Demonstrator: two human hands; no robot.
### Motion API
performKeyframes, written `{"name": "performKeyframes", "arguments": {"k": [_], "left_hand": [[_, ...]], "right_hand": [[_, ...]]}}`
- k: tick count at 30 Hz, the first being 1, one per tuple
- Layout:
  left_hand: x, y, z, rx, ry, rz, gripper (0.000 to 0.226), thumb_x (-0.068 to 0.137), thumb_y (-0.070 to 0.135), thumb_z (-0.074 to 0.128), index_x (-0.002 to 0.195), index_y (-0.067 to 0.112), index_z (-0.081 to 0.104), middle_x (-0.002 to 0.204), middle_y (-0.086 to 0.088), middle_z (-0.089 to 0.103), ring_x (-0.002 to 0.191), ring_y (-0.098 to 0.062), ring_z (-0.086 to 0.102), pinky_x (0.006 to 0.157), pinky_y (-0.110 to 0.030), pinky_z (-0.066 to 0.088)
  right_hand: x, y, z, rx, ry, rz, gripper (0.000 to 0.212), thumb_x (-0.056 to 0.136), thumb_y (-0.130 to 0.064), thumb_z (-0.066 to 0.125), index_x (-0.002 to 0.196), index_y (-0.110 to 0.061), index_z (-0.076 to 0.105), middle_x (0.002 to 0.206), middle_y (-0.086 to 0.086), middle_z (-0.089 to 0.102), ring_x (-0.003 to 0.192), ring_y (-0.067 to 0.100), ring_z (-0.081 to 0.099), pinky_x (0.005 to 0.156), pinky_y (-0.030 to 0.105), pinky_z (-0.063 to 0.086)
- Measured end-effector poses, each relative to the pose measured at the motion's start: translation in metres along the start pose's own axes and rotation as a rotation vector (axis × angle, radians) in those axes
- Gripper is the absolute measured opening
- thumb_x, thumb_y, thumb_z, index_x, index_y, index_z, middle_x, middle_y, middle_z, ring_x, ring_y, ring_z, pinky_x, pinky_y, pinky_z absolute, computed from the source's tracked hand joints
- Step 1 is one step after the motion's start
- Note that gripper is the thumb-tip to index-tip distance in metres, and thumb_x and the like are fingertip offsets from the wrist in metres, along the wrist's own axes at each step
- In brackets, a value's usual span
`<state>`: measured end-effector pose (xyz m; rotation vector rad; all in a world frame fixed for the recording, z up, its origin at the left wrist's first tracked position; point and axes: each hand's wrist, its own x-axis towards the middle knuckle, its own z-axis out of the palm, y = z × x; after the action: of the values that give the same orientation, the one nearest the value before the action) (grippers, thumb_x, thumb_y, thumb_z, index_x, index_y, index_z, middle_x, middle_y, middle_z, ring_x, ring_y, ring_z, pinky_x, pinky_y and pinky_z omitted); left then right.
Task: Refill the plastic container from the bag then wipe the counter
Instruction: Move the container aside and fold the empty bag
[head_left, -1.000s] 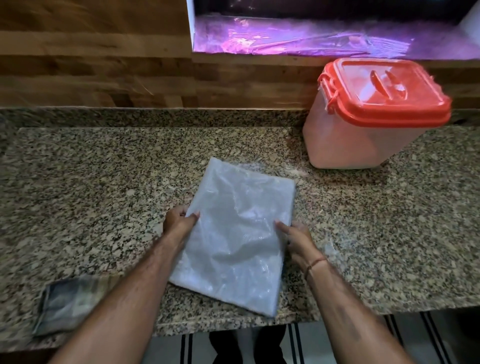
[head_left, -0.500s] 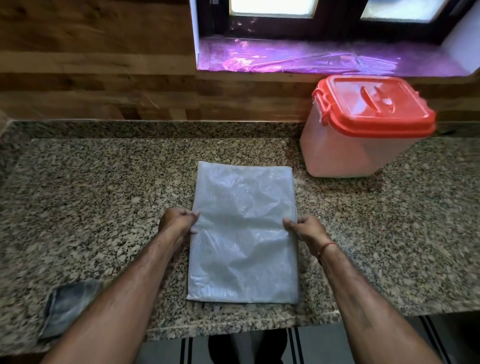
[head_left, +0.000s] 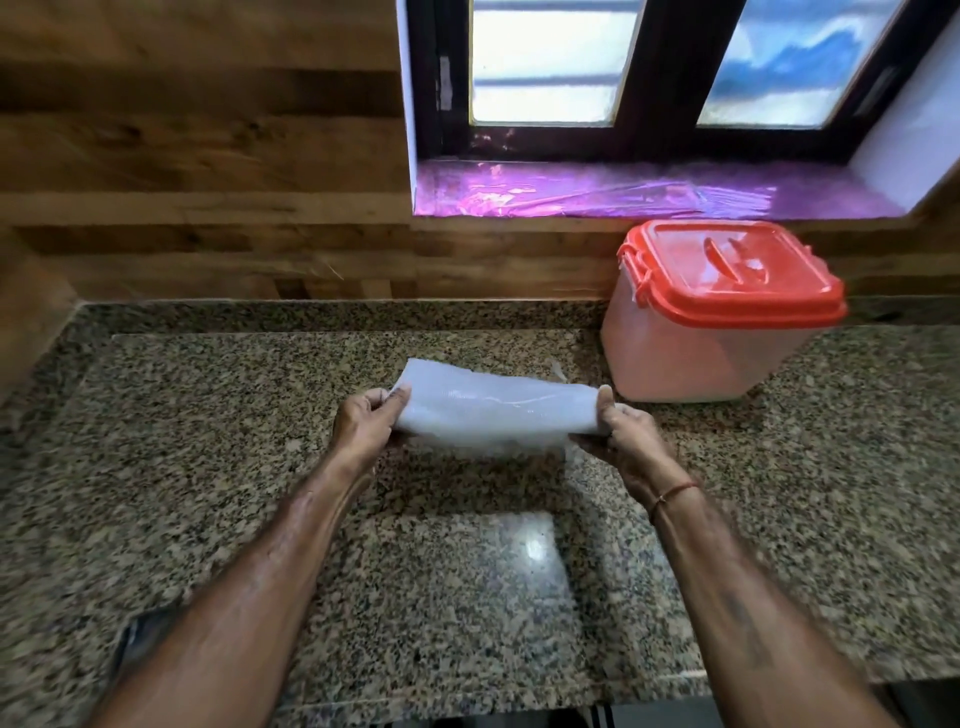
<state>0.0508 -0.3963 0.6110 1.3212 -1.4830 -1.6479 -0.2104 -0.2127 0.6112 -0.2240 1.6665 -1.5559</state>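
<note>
Over the middle of the counter (head_left: 208, 441): the translucent white bag (head_left: 493, 410) is held stretched sideways between both hands, doubled over into a flat band. Its shadow falls on the granite beneath it. Its lower edge is blurred, so I cannot tell if it touches the stone.

Left hand (head_left: 363, 431): pinches the bag's left end, thumb on top, fingers curled beneath.

Right hand (head_left: 628, 441): grasps the bag's right end, thumb up along the edge. A red thread band (head_left: 670, 493) sits on that wrist.

Plastic container (head_left: 691, 358): stands at the back edge of the counter, toward the right, against the wooden wall and just beside the bag's right end, not touching it. Its red lid (head_left: 727, 270) is on, with the side clasp down.

Front left edge of the counter: a dark folded cloth (head_left: 143, 636), mostly hidden behind the left forearm.

Above the container: a window sill (head_left: 623, 189) covered in purple film.
</note>
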Motion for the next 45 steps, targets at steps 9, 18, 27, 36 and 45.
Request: {"name": "performKeyframes", "arguments": {"k": [9,18,27,36,45], "left_hand": [[-0.046,-0.114,-0.009,0.292,0.068,-0.335,0.022,0.074,0.013,0.079,0.087,0.012,0.062,0.097,-0.01,0.069,0.078,-0.023,0.061,0.062,-0.028,0.044],[-0.072,-0.134,0.017,0.539,0.092,-0.354,0.047,0.072,0.01,0.089,0.105,0.011,0.055,0.088,-0.002,0.061,0.074,-0.02,0.059,0.051,-0.027,0.042],[-0.068,-0.119,0.023,0.665,0.04,-0.335,0.071,0.07,0.032,0.093,0.12,0.012,0.047,0.118,-0.007,0.062,0.095,-0.023,0.067,0.067,-0.038,0.06],[-0.025,-0.055,0.016,0.403,-0.582,-0.375,0.04,0.086,0.043,0.074,0.116,0.017,0.07,0.113,-0.004,0.077,0.104,-0.024,0.075,0.097,-0.049,0.057],[-0.021,-0.052,0.04,0.347,-0.425,-0.402,0.016,0.089,0.009,0.074,0.104,0.006,0.073,0.107,-0.014,0.076,0.089,-0.02,0.07,0.077,-0.033,0.061]], "right_hand": [[-0.026,0.097,-0.022,-0.456,0.188,0.124,0.025,0.084,-0.024,0.084,0.073,-0.011,0.067,0.077,0.009,0.071,0.063,0.017,0.062,0.047,0.019,0.045],[-0.029,0.146,-0.019,0.057,0.315,0.201,0.03,0.083,-0.013,0.083,0.107,-0.007,0.066,0.108,0.014,0.073,0.085,0.025,0.071,0.061,0.03,0.061],[-0.034,0.147,0.021,0.105,0.105,0.387,0.014,0.097,-0.006,0.068,0.11,-0.009,0.069,0.1,0.012,0.077,0.091,0.03,0.074,0.074,0.049,0.066],[-0.03,0.082,-0.019,-0.186,-0.272,0.164,0.028,0.096,-0.022,0.071,0.119,-0.008,0.071,0.114,0.007,0.079,0.106,0.026,0.076,0.093,0.047,0.059],[-0.025,0.089,-0.015,-0.168,-0.14,0.196,0.018,0.104,-0.02,0.06,0.114,-0.008,0.069,0.128,0.022,0.07,0.093,0.023,0.072,0.055,0.024,0.058]]}}
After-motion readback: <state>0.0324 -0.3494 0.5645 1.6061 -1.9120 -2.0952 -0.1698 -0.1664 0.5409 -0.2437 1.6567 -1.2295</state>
